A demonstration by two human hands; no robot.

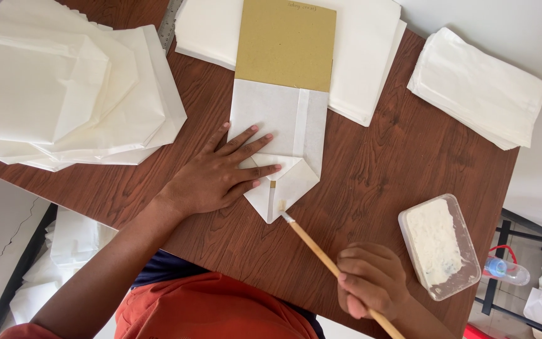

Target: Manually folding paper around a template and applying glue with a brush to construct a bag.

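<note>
My left hand (pixel 221 172) lies flat, fingers spread, on a folded white paper bag (pixel 280 125) at the table's middle, pinning its lower folded flaps (pixel 286 185). A brown cardboard sheet (pixel 285 43) sticks out of the bag's far end. My right hand (pixel 371 279) grips a thin wooden brush (pixel 321 251) whose tip touches the lowest point of the folded flap.
A clear plastic tub of white paste (pixel 439 245) stands right of my right hand. Stacks of white paper lie at the left (pixel 64 88), top centre (pixel 371 56) and top right (pixel 478 88). A metal ruler (pixel 169 22) lies at the top. The brown wooden table (pixel 377 169) ends at the right.
</note>
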